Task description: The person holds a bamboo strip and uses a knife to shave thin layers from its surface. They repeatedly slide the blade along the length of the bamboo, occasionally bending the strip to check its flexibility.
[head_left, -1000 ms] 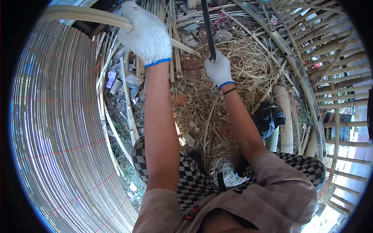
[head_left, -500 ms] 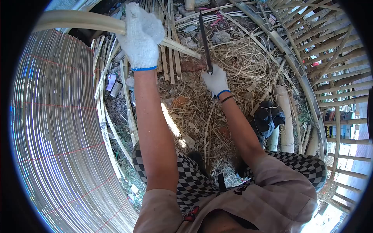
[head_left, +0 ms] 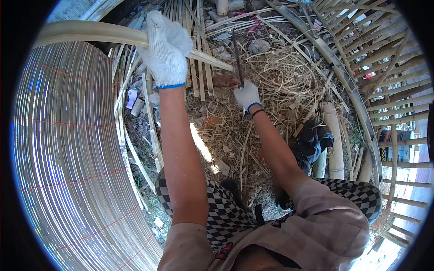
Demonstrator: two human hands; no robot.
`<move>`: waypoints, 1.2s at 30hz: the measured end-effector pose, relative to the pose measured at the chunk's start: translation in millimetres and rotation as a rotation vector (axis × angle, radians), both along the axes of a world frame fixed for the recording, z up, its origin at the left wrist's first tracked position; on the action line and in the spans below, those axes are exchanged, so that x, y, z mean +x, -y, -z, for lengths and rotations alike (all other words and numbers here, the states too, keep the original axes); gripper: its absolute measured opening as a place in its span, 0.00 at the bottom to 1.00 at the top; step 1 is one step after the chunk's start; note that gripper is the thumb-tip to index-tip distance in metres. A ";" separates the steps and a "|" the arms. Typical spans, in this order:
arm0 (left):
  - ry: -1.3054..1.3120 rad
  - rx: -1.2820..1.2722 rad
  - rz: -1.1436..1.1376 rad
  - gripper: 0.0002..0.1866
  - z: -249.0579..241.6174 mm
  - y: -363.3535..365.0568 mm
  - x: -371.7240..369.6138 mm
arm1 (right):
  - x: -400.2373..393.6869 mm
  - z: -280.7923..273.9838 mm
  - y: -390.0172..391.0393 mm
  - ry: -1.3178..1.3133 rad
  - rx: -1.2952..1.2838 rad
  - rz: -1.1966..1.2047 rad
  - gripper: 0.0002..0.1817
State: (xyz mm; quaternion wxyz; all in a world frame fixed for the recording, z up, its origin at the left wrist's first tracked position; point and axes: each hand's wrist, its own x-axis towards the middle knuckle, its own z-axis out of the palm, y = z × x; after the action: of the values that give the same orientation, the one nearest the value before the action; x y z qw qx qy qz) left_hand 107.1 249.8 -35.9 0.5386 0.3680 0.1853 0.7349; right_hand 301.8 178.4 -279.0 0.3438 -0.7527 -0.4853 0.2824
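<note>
Bamboo strip (head_left: 90, 32) cut off at ten o'clock, partly hidden by left hand (head_left: 163, 49) — right hand (head_left: 247, 95) hides handle of blade (head_left: 237, 56).

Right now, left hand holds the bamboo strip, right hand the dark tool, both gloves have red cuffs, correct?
Not the cuffs: the head view shows them blue on both gloves. The left hand holds the bamboo strip, and the right hand the dark tool.

Shows smooth wood in the strip (head_left: 90, 33), matt metal on the knife (head_left: 237, 56), rough knitted cloth on the gloves (head_left: 163, 56)
</note>
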 end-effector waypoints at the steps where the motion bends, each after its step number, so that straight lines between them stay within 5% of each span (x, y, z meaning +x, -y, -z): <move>1: 0.003 -0.004 -0.002 0.26 1.0 1.1 -0.9 | -1.6 -15.8 2.2 -0.027 0.087 0.024 0.12; 4: 0.081 -0.062 -0.010 0.25 -2.3 8.7 2.3 | -9.0 -60.6 8.8 -0.052 0.301 0.098 0.10; 7: 0.071 -0.041 0.016 0.24 -6.4 7.5 -3.3 | -15.6 -41.6 7.0 -0.154 0.443 0.153 0.08; 11: 0.040 0.005 -0.042 0.19 -8.2 13.6 5.3 | -14.2 4.2 2.7 -0.293 -0.405 0.007 0.13; 14: 0.009 0.007 -0.202 0.15 -24.7 27.1 21.0 | -5.7 13.5 -9.4 -0.085 -0.281 -0.046 0.16; 17: 0.085 0.005 -0.194 0.14 -18.6 19.3 20.6 | -13.7 -17.4 8.8 -0.101 0.180 0.052 0.15; 21: 0.060 0.002 -0.306 0.17 -26.1 25.6 33.0 | -15.2 -58.6 17.9 -0.118 0.273 0.141 0.12; 22: 0.026 0.005 -0.370 0.19 -28.3 28.1 36.4 | -12.9 -34.8 13.8 -0.026 0.274 0.130 0.13; 25: -0.112 0.002 -0.365 0.19 -22.8 25.5 32.4 | 5.0 36.8 -6.5 0.210 -0.278 -0.103 0.14; 33: -0.014 -0.012 -0.269 0.18 -20.6 17.7 23.2 | -7.0 -52.1 13.9 -0.068 0.244 0.014 0.13; 36: -0.006 0.006 -0.262 0.17 -23.0 21.7 26.7 | 0.2 22.3 -3.8 0.186 -0.050 -0.100 0.17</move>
State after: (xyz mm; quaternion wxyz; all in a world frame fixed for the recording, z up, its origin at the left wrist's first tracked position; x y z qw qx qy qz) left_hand 133.8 228.1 -12.9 0.4363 0.3445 0.2310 0.7985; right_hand 302.1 182.2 -301.3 0.2640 -0.7589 -0.5449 0.2398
